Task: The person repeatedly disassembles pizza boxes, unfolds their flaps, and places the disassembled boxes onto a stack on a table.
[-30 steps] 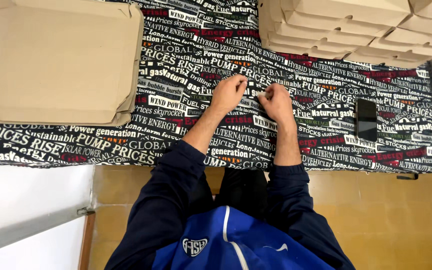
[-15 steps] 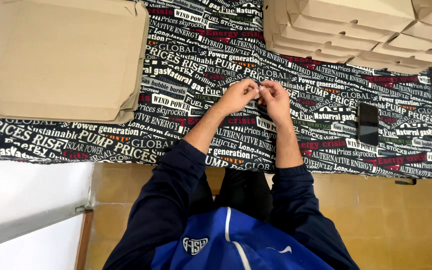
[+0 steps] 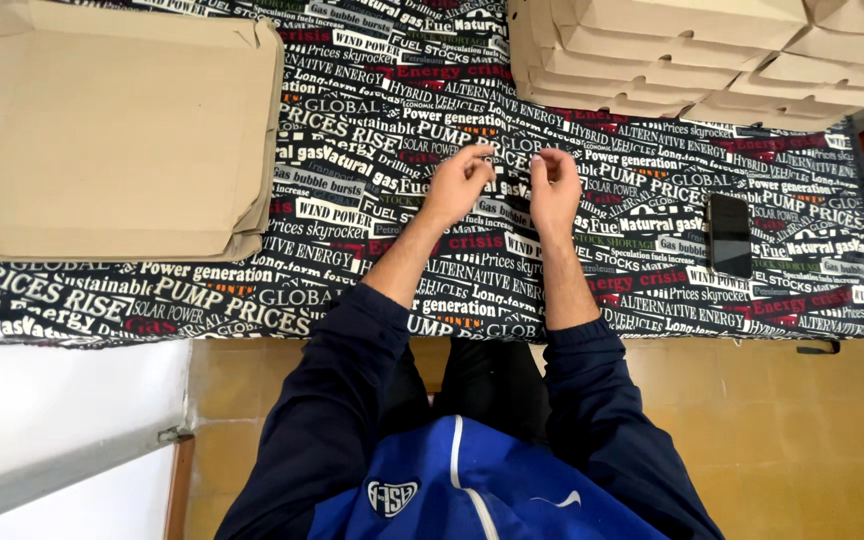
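The single head-worn camera looks steeply down from above the person's chest, taking in the hands, the whole printed surface (image 3: 372, 300) and floor beneath.

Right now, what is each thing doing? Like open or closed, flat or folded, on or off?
Left hand: raised over the cloth, fingers curled, holding nothing I can see.
Right hand: raised beside it, fingers curled, apart from the left.
Flat cardboard sheets: unfolded, stacked flat at the left.
Folded boxes: closed, stacked at the top right.
Phone: lying flat, screen dark.
Printed cloth: spread over the table.
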